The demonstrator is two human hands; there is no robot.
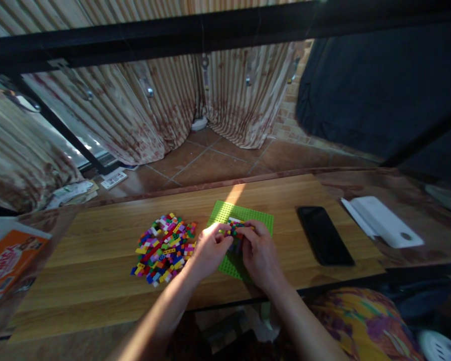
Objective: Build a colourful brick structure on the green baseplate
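Brick cluster [234,227] between both hands [211,245] [261,250]

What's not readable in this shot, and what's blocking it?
All in the head view:
Held bricks: shape and contact points, hidden by the left hand and right hand; also too small.
Green board: middle and near part, covered by hands.
Brick pile: lower bricks, buried under upper ones.
Orange box: left end, cut off by picture edge.

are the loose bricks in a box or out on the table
Out: the loose bricks lie heaped directly on the wooden table, with its wood grain showing beside them.
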